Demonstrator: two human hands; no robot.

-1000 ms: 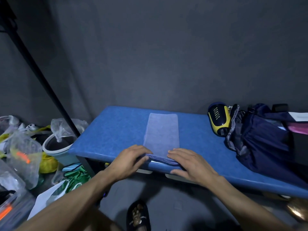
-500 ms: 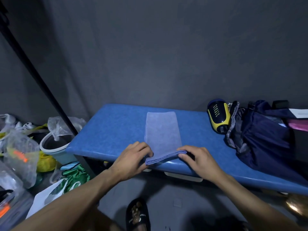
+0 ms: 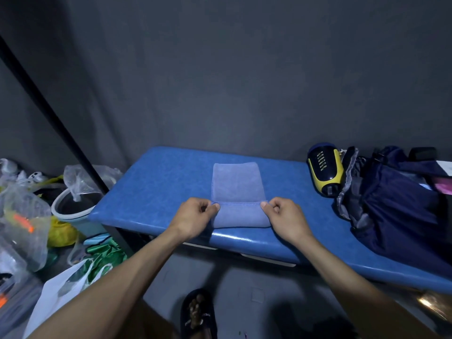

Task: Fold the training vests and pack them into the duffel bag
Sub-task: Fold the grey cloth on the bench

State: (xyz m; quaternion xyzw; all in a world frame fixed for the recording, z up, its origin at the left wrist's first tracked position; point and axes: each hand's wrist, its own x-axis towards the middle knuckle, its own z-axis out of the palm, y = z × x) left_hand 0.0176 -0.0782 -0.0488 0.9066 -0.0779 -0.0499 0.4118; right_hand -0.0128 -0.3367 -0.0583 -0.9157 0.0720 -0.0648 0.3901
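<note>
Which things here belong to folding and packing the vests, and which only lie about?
Belong to the job:
- folded vest on the blue bench
- left hand and right hand, each pinching a corner of its near edge
- dark duffel bag

Lying about:
- yellow and black device
- plastic bags
- bucket
- green cloth
</note>
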